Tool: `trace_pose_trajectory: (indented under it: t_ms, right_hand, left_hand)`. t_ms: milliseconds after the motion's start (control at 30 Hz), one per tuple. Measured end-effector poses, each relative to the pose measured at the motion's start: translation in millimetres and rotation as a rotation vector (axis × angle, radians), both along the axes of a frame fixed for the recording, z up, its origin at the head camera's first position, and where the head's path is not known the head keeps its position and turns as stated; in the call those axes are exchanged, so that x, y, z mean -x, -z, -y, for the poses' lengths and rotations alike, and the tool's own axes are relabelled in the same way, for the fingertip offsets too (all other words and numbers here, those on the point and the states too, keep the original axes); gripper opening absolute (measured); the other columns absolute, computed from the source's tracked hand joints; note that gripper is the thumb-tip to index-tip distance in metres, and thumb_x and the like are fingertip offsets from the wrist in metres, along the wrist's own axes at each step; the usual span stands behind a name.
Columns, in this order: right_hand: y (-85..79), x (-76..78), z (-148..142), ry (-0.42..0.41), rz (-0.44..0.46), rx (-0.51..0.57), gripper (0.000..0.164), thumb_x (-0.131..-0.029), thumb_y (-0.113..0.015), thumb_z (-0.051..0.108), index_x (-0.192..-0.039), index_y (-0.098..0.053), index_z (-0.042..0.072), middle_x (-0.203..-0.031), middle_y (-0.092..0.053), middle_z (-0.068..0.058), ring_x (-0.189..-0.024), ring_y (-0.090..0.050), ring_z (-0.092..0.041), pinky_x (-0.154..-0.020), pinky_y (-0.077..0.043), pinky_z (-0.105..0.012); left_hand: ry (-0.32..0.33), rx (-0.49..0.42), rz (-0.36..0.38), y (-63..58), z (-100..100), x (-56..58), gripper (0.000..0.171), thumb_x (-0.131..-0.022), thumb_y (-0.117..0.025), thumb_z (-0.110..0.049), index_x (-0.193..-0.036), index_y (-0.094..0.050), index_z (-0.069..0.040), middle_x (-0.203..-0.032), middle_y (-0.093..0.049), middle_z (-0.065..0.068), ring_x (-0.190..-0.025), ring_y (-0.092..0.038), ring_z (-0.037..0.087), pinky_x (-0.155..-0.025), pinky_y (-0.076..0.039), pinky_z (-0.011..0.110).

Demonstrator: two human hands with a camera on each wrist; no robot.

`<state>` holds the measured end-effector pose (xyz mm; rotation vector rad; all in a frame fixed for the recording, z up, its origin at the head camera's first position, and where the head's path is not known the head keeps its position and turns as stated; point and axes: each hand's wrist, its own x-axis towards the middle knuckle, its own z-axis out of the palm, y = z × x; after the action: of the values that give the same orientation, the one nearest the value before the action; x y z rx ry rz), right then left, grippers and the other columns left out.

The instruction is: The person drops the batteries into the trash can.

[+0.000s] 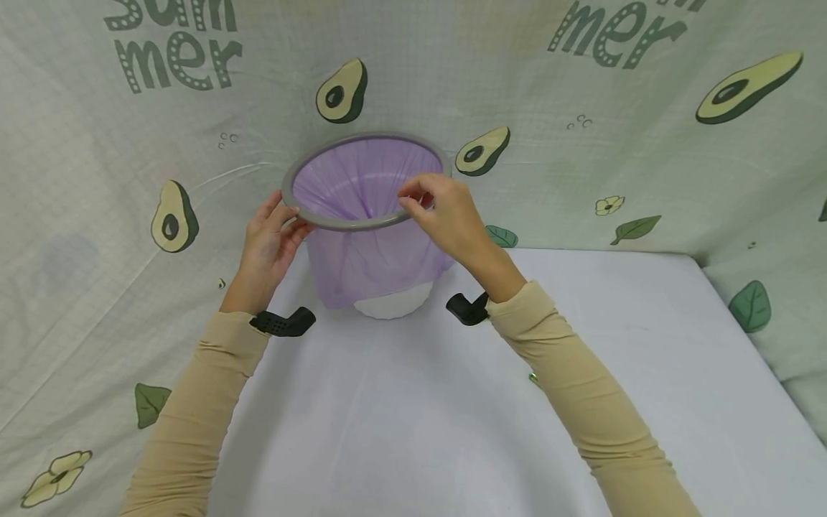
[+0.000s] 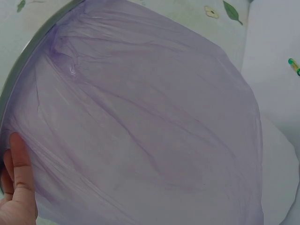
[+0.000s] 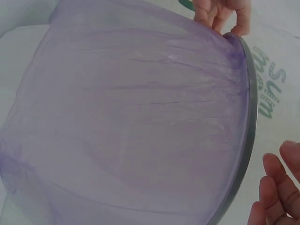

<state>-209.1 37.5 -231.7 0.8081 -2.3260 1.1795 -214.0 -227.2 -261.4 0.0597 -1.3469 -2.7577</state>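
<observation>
A white bin (image 1: 394, 301) stands on the table, with a thin purple bag (image 1: 375, 262) lining it and hanging down over its outside. A grey ring (image 1: 352, 225) runs round the bin's mouth, over the bag. My left hand (image 1: 271, 240) grips the ring at its left side, thumb on top and fingers below. Over the right front of the ring is my right hand (image 1: 446, 212), its fingers bent and holding nothing. The right wrist view shows the right fingertips (image 3: 272, 164) a little apart from the ring.
White cloth covers the table (image 1: 388, 431). Behind and to the left hangs a pale curtain (image 1: 413, 86) printed with avocados and leaves. A small green item (image 2: 294, 66) lies on the table to the right, partly hidden by the right sleeve (image 1: 581, 402) in the head view.
</observation>
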Motion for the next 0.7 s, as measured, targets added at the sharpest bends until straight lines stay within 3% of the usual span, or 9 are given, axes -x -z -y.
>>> trace_pose_trajectory:
  t_ms: [200, 400, 700]
  right_hand:
    - [1.2, 0.6, -3, 0.012, -0.008, 0.012, 0.010, -0.087, -0.063, 0.007, -0.093, -0.068, 0.000, -0.089, -0.068, -0.011, -0.078, -0.057, -0.021, -0.072, -0.047, -0.029]
    - [4.0, -0.9, -8, -0.007, -0.021, 0.025, 0.010, -0.087, -0.063, 0.006, -0.092, -0.068, -0.001, -0.089, -0.068, -0.013, -0.077, -0.057, -0.023, -0.072, -0.050, -0.037]
    - [4.4, -3.9, -30, 0.007, 0.022, -0.004, 0.014, -0.087, -0.065, 0.010, -0.097, -0.068, 0.001, -0.090, -0.068, -0.010, -0.079, -0.057, -0.020, -0.071, -0.047, -0.031]
  left_hand:
    - [-0.005, 0.008, -0.002, 0.0, -1, 0.8, 0.073, -0.086, -0.054, 0.008, -0.148, -0.019, -0.011, -0.126, -0.038, 0.009, -0.073, -0.056, 0.016, -0.069, -0.053, 0.023]
    - [-0.013, 0.011, 0.005, -0.7, 0, 0.7, 0.075, -0.086, -0.054, 0.008, -0.149, -0.018, -0.013, -0.126, -0.038, 0.008, -0.073, -0.056, 0.016, -0.069, -0.054, 0.023]
    - [-0.010, -0.001, 0.017, -0.1, 0, -0.5, 0.076, -0.086, -0.054, 0.007, -0.149, -0.017, -0.014, -0.127, -0.037, 0.008, -0.074, -0.055, 0.016, -0.068, -0.053, 0.023]
